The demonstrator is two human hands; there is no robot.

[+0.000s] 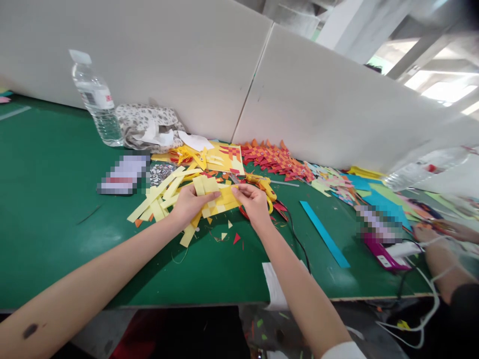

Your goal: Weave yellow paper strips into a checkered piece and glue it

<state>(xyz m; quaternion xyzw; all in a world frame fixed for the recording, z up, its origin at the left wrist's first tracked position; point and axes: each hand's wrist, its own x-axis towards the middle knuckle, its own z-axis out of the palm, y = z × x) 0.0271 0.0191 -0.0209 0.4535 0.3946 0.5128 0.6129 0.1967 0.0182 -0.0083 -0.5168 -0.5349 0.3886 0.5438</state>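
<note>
In the head view a woven piece of yellow paper strips hangs between my two hands, just above the green table. My left hand grips its left side, thumb on top. At its right end, the thumb and fingertips of my right hand pinch the edge. Loose pale yellow paper strips lie in a pile under and left of my left hand. A yellow glue gun rests just beyond my right hand, partly hidden by it. Small paper scraps are scattered below the weave.
A water bottle and a phone stand and lie at left. Orange-red woven paper pieces are heaped against the partition. A blue strip and a black cable lie at right, near another person's hand.
</note>
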